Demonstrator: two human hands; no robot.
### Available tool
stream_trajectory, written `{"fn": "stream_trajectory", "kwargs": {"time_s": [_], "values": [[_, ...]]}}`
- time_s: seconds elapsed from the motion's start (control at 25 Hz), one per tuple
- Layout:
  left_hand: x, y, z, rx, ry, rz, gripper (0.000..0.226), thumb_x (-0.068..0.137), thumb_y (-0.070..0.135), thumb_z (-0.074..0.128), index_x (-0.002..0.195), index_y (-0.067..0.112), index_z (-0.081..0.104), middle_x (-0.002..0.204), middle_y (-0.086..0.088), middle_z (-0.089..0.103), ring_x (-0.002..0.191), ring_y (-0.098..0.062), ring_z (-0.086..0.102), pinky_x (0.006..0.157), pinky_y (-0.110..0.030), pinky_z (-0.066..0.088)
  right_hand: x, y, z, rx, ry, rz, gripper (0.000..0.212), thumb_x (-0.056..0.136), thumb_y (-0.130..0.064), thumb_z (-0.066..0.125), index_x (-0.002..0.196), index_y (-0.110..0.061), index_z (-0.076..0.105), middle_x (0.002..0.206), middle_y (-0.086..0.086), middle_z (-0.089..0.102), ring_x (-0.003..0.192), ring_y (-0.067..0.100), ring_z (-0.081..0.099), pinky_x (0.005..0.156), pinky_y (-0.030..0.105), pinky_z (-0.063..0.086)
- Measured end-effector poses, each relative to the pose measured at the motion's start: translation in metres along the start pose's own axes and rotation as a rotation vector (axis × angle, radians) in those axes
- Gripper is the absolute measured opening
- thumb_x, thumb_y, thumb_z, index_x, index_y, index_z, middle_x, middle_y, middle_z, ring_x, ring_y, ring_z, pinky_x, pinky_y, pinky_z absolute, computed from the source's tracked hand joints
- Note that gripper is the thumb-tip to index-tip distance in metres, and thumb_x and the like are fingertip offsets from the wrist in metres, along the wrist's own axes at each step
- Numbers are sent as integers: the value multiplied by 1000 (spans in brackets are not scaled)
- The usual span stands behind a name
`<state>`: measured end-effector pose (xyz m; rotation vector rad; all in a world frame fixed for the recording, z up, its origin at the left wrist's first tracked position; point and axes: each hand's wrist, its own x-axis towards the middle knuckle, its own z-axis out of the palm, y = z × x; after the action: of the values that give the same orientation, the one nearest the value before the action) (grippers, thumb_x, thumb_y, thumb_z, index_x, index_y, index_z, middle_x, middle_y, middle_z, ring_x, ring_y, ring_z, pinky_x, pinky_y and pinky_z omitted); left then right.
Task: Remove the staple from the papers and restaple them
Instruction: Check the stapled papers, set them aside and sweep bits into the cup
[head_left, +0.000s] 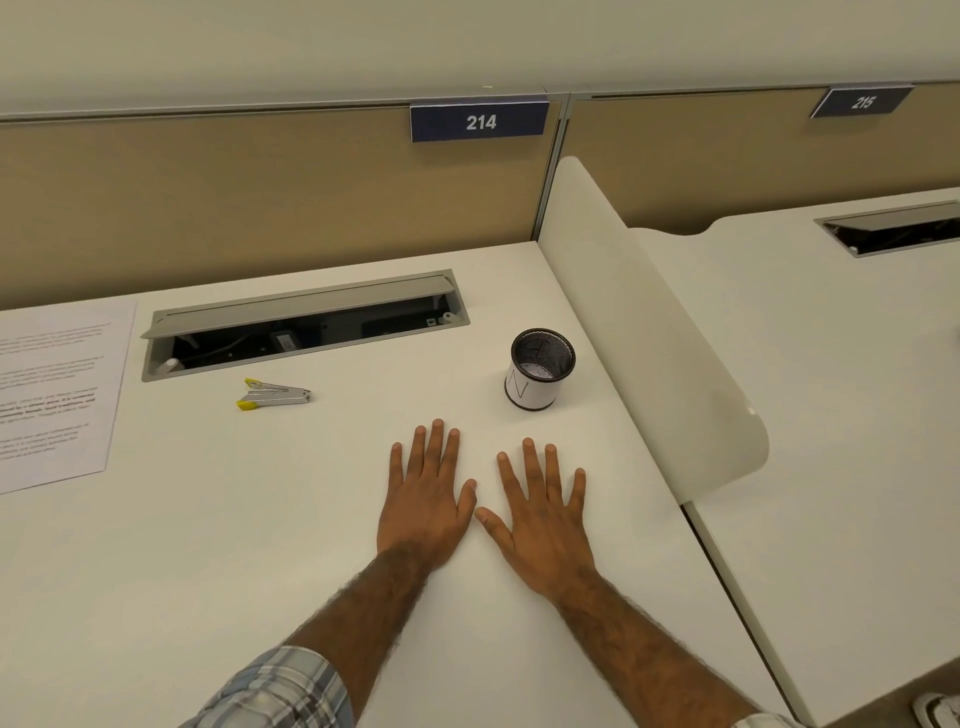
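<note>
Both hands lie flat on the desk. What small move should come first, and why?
Probably the left hand should reach for the papers and pull them closer: they lie far left, past the staple remover, and it holds nothing.

The papers (52, 395) lie at the desk's (208, 545) left edge, the staple remover (274, 394) right of them, the mesh cup (540, 370) farther right, both hands (427, 501) flat in front.
</note>
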<state>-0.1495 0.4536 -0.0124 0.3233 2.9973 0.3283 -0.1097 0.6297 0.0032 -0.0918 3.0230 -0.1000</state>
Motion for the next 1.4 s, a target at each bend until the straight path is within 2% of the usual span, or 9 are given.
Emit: {"fn": "stream_trajectory", "kwargs": {"time_s": [0.2,0.4,0.68,0.8,0.88,1.0,1.12,1.24,1.4], "values": [[0,1,-2,21,-19,-2,76,98,60,-6,164,24,-15,171,-1,-24,158,-22,-21,130,-51,-5,4,-4,-4,-64,-7,-48,78,97,-69,13,158,-21,17,168,2,8,154,32,-1,117,67,6],[0,1,-1,8,-14,1,86,88,65,-28,163,24,-16,171,0,-25,158,-23,-21,130,-51,-5,8,-2,-14,-193,-43,-133,75,98,-59,12,158,-14,15,167,5,10,154,31,-5,117,66,-1],[0,0,1,17,10,4,82,93,62,-22,164,24,-12,172,-1,-21,159,-23,-18,130,-52,-3,11,-5,-14,-149,-99,-92,75,98,-60,4,158,-16,14,167,3,8,154,28,-4,118,64,-1],[0,1,0,19,9,-1,75,99,60,-10,165,23,-9,172,-1,-19,159,-23,-16,130,-52,-2,16,-5,-25,109,-86,-49,79,92,-58,-14,159,-25,12,167,-9,3,154,19,-10,121,55,-7],[0,1,-1,12,12,3,74,100,57,-1,165,23,-7,173,-1,-17,160,-23,-15,130,-51,-3,22,-9,-46,450,-122,37,66,100,-53,-2,157,-28,21,165,-15,11,154,11,-5,123,40,-2],[-1,0,-2,10,6,4,73,100,55,2,166,22,-6,173,-1,-15,160,-22,-14,130,-51,-3,29,-13,-76,1287,-226,406,51,107,-39,21,138,-24,58,145,-18,46,140,7,35,110,24,20],[-1,1,-2,19,5,1,74,100,56,0,165,22,-7,173,-2,-15,160,-23,-13,130,-51,-2,36,3,-84,1814,-307,551,65,103,-45,19,124,-7,67,132,3,66,129,21,55,111,36,37],[-1,1,-2,13,10,-3,74,100,56,0,166,22,-5,173,-2,-14,160,-23,-12,130,-52,-1,39,14,-93,2064,-407,558,66,99,-46,23,123,1,64,126,15,69,125,28,59,113,41,38],[-1,1,-2,5,6,-1,75,99,56,0,166,22,-5,173,-1,-14,160,-22,-13,130,-51,-4,50,17,-116,2075,-389,516,48,99,-32,37,118,2,65,122,18,70,119,30,64,109,42,43]]}}
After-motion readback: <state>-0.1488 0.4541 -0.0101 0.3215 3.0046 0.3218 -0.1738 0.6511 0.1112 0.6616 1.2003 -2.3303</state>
